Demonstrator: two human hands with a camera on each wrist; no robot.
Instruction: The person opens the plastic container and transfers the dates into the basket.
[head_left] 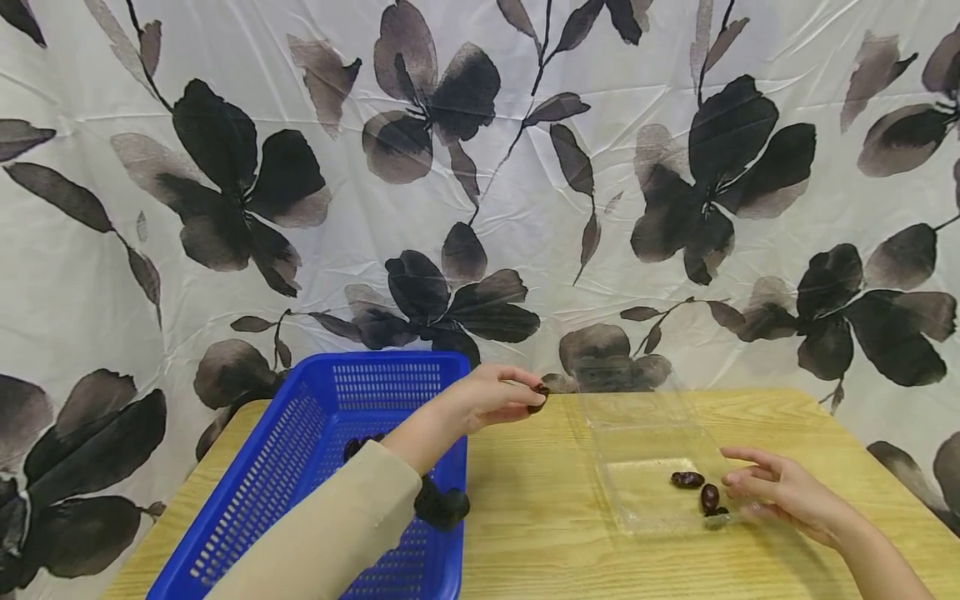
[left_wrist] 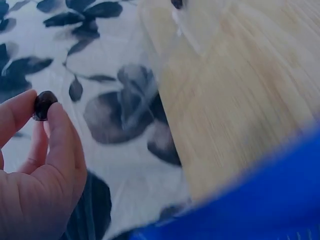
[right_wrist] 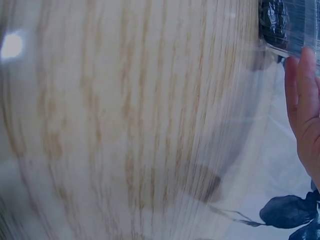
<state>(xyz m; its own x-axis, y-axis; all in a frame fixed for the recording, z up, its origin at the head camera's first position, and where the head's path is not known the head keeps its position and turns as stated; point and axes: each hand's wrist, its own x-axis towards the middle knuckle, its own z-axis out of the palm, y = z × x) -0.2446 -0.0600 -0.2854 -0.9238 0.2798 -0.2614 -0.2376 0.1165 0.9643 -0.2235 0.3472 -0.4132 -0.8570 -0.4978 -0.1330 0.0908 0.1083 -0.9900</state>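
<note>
My left hand [head_left: 476,400] is raised above the table, just right of the blue basket [head_left: 459,550]. Thumb and fingertips pinch a dark, glossy date [left_wrist: 45,105], which shows clearly in the left wrist view. In front of my right side lies a clear plastic box [head_left: 618,508] with its hinged lid [head_left: 622,375] tipped back. Several dates [head_left: 687,480] lie in its near right part. My right hand [head_left: 787,496] is at the box's right side, fingers extended toward the wall and dates. More dates [head_left: 351,451] sit in the basket, partly hidden by my left forearm.
Both containers stand on a light wooden table [head_left: 525,517]. Behind its far edge hangs a white cloth with dark flowers [head_left: 442,192]. The basket's raised perforated wall [head_left: 386,383] runs beneath my left arm. A black wrist device [head_left: 442,506] is on that arm.
</note>
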